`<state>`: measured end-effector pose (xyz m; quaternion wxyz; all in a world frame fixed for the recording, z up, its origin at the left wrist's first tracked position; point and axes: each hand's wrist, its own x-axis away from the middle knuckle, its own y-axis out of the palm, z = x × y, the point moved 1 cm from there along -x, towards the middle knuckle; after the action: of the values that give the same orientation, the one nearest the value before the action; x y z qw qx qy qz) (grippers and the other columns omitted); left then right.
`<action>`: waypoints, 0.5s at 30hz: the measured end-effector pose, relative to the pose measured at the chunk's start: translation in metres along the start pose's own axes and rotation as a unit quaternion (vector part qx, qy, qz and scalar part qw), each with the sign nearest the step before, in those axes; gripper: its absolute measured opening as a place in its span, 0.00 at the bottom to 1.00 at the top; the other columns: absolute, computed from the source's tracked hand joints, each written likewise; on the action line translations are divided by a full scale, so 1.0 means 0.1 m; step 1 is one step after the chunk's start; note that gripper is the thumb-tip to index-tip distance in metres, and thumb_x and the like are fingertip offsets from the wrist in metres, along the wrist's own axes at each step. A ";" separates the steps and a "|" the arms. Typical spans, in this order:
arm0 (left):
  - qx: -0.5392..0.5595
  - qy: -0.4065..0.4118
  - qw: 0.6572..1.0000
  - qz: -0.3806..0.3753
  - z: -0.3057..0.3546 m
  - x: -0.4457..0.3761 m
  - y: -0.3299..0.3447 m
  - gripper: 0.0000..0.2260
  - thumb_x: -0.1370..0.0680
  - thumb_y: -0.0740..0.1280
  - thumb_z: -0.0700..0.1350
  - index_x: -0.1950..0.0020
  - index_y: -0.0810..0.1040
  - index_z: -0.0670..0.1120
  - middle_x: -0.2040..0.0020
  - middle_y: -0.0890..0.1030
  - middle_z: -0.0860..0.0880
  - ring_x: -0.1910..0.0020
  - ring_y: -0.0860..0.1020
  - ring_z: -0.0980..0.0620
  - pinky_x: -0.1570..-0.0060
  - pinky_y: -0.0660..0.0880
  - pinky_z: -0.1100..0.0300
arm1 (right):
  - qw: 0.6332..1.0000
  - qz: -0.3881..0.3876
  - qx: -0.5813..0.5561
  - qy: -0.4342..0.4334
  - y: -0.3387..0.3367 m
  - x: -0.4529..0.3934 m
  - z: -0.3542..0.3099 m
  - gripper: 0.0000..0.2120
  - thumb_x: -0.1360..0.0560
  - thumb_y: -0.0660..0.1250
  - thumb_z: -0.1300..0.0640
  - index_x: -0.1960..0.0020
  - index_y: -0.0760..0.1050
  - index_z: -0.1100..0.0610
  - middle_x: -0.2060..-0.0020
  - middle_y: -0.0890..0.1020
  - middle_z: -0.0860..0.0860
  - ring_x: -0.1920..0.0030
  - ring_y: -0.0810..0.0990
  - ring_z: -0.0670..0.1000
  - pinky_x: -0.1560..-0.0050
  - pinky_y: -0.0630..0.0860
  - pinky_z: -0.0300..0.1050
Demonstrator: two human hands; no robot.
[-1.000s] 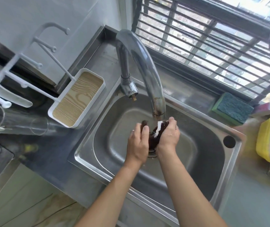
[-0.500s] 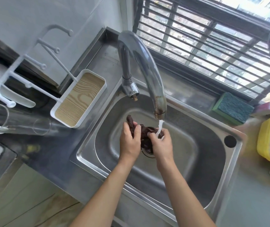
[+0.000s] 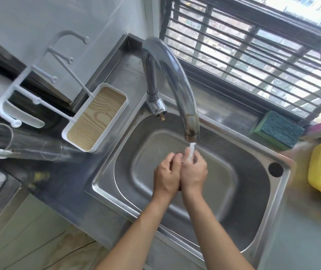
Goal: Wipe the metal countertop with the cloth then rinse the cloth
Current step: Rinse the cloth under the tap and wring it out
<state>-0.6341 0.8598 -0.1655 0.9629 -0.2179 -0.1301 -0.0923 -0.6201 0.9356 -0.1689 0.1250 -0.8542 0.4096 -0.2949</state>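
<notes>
Half a second ago the dark cloth showed plainly, stretched between the two hands with a tail poking up past the left thumb. Now the left hand and right hand are pressed side by side over the middle of the sink, and the cloth is almost wholly hidden inside them — only a thin dark sliver shows low in the seam between the palms, too small to be sure of. Both sets of fingers are curled inward; by my reading they are clamped on the bundled cloth, squeezing it, though the grip itself is out of sight.

The faucet arches from the back edge of the sink, and its water stream lands on the knuckles of the right hand. That puts the task in its second half: the rinse is under way, and the closing of the hands suggests a wringing squeeze.

Of the cloth's looks little can be said at this moment — dark, wadded small enough to vanish in two fists. A green sponge lies on the counter's back edge, by the sink's far right corner.
</notes>
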 end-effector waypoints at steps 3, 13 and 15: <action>-0.022 0.060 0.997 -0.046 0.05 0.04 0.05 0.17 0.22 0.55 0.60 0.59 0.73 0.48 0.65 0.79 0.47 0.66 0.75 0.47 0.63 0.70 0.52 | 0.996 -0.008 -0.087 0.031 -0.03 -0.26 -0.09 0.17 0.23 0.63 0.54 0.71 0.73 0.51 0.78 0.73 0.44 0.72 0.68 0.45 0.61 0.65 0.47; 0.024 0.001 0.998 -0.056 0.07 -0.11 -0.01 0.18 0.23 0.57 0.60 0.68 0.75 0.54 0.72 0.77 0.55 0.70 0.73 0.58 0.65 0.70 0.54 | 0.998 -0.019 -0.044 0.040 0.01 -0.12 -0.08 0.19 0.26 0.64 0.49 0.74 0.68 0.52 0.78 0.67 0.46 0.72 0.65 0.51 0.65 0.66 0.50; 0.004 0.035 0.996 -0.088 0.09 -0.04 0.00 0.18 0.22 0.57 0.60 0.67 0.73 0.52 0.72 0.76 0.53 0.70 0.72 0.55 0.66 0.70 0.53 | 0.993 -0.010 -0.096 0.069 0.01 -0.26 -0.05 0.20 0.24 0.63 0.50 0.74 0.68 0.52 0.77 0.67 0.45 0.69 0.65 0.51 0.63 0.66 0.52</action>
<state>-0.6398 0.8642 -0.1590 0.9558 -0.1988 -0.1156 -0.1832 -0.6362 0.9550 -0.1757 0.0105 -0.8440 0.4349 -0.3137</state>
